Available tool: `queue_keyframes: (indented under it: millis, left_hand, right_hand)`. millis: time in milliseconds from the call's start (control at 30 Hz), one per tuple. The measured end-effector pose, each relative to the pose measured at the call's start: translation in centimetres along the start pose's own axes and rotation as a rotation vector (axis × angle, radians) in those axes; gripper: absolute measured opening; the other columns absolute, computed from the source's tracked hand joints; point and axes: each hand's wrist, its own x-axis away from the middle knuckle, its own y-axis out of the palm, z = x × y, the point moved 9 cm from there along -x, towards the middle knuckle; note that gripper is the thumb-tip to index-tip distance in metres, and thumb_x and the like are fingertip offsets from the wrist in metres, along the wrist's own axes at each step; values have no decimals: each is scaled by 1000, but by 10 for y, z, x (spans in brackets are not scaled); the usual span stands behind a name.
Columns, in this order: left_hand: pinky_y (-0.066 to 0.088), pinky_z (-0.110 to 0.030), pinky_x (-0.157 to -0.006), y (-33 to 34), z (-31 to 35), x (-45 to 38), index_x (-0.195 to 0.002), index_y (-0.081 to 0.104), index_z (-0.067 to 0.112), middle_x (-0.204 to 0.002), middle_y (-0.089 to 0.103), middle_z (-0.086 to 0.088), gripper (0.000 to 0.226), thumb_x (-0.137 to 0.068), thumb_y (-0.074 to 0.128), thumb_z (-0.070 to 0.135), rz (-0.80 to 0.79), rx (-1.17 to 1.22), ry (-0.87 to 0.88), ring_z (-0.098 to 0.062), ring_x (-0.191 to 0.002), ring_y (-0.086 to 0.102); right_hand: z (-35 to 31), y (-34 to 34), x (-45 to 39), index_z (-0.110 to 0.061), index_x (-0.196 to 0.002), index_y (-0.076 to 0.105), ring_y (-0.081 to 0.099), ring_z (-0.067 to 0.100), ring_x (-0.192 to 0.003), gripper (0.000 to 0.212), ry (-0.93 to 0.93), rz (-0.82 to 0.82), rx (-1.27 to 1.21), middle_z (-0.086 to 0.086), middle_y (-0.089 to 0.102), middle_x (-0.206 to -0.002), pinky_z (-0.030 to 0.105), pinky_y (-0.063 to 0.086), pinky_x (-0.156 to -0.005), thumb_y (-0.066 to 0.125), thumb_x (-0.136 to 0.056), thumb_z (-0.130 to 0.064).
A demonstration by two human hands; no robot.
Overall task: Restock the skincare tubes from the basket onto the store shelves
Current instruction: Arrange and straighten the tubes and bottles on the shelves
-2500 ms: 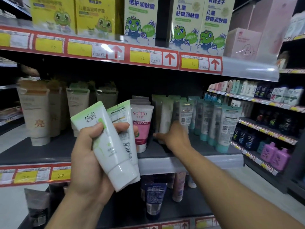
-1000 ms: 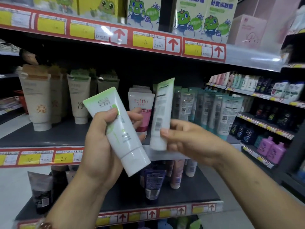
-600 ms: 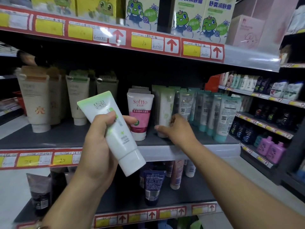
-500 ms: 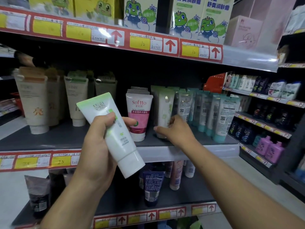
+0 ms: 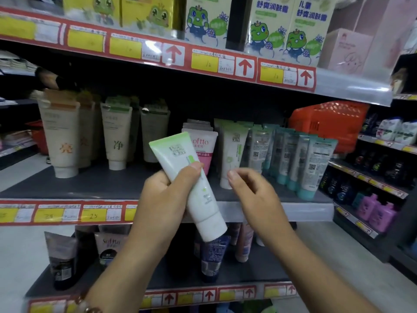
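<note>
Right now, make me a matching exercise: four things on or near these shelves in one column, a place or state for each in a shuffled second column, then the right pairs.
Things
1. white and green tube
2. pink Softto tube
3. orange basket
4. right hand

Places or states
A. at the right end of the middle shelf, behind the teal-capped tubes
B. holds nothing, fingers loosely curled
C. gripped in the left hand, cap end down
D. stands on the middle shelf, cap down

Pairs: 1-C, 2-D, 3-A, 4-B
</note>
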Motion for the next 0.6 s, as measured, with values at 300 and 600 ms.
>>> queue_keyframes:
  millis: [300,600]
  left_hand:
    - [51,-12,-60,49,29,-2,-102,70,24,-88,75,12,15,-87,71,20,-111,-241,332,1,-79,70]
    - [54,-36,-69,86,-6,-59,-97,60,28,-86,68,8,32,-86,60,58,-5,-975,421,-12,-79,64]
  right_hand:
    - [-11,-1,7,-34,-111,65,66,3,-95,32,-79,-183,94,-12,71,-102,33,56,-84,75,-81,-36]
    - [48,-16,-45,-23,-101,56,66,16,-86,35,11,-35,294,-8,67,-93,38,55,-73,77,-74,-34]
